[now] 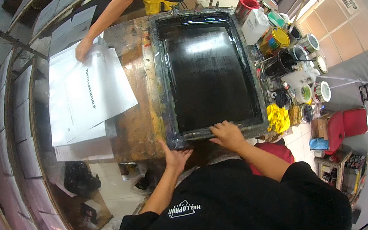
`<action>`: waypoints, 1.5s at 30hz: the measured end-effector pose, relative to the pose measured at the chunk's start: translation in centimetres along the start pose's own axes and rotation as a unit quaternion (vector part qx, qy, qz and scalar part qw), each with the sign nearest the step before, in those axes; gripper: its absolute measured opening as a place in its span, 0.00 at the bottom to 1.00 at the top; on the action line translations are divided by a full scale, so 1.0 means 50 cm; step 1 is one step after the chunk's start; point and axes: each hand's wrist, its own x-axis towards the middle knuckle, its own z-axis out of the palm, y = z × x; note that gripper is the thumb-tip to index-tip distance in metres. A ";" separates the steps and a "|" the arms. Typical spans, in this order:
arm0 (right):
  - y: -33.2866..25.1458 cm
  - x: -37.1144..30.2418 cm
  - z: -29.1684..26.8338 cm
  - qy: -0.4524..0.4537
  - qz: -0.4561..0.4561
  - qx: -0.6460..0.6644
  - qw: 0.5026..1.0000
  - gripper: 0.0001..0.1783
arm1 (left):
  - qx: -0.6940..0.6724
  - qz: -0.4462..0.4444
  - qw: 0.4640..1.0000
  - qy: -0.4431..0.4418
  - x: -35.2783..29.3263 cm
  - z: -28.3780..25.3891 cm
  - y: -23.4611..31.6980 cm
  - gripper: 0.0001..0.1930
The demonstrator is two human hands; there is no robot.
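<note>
In front of me lies a screen-printing frame (259, 103) with black ink across its mesh. My right hand (226, 134) is at its near edge, with the fingers over the rim and the thumb below. By the near left corner is my left hand (177, 158), its thumb raised apart from the stretched fingers; whether it touches the frame I cannot tell. White printed plastic sheets or bags (89, 96) lie stacked to the left. Across the table, a co-worker in yellow has a hand (83, 50) on the top of that stack.
The worn wooden table (135, 127) carries the frame and stack. Paint cans (275, 39), a white jug (255, 25) and a yellow cloth (277, 118) crowd its right side. Drying racks (40, 152) stand at left. A red chair (340, 128) is at right.
</note>
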 end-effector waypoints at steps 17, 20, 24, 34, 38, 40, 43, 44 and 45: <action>0.418 0.834 -0.186 0.039 -0.063 -0.038 0.997 0.28 | 0.006 0.029 0.992 0.127 -0.043 0.002 -0.052 0.60; 0.445 0.845 -0.166 0.085 -0.053 -0.099 0.990 0.26 | 0.046 0.032 0.987 0.154 -0.057 0.052 -0.010 0.60; 0.370 0.718 -0.123 0.161 -0.065 -0.091 0.981 0.23 | 0.064 0.077 0.985 0.137 -0.080 0.058 -0.020 0.59; -0.023 0.102 -0.311 0.025 -0.022 -0.007 0.999 0.22 | 0.083 0.184 0.976 -0.086 -0.156 0.052 0.022 0.58; -0.115 0.081 -0.465 0.173 -0.037 -0.070 0.982 0.19 | 0.078 0.288 0.920 -0.254 -0.255 0.163 0.129 0.57; -0.128 0.138 -0.518 0.301 -0.057 -0.140 0.942 0.18 | 0.031 0.345 0.858 -0.379 -0.261 0.220 0.170 0.56; -0.106 0.198 -0.598 0.345 -0.060 -0.154 0.924 0.16 | 0.382 0.521 0.725 -0.239 -0.174 0.260 0.152 0.50; -0.106 0.215 -0.612 0.355 -0.073 -0.152 0.919 0.17 | 0.571 0.550 0.597 -0.121 -0.094 0.217 0.128 0.49; -0.114 0.231 -0.627 0.353 -0.072 -0.151 0.921 0.17 | 0.692 0.518 0.503 0.015 -0.038 0.177 0.064 0.50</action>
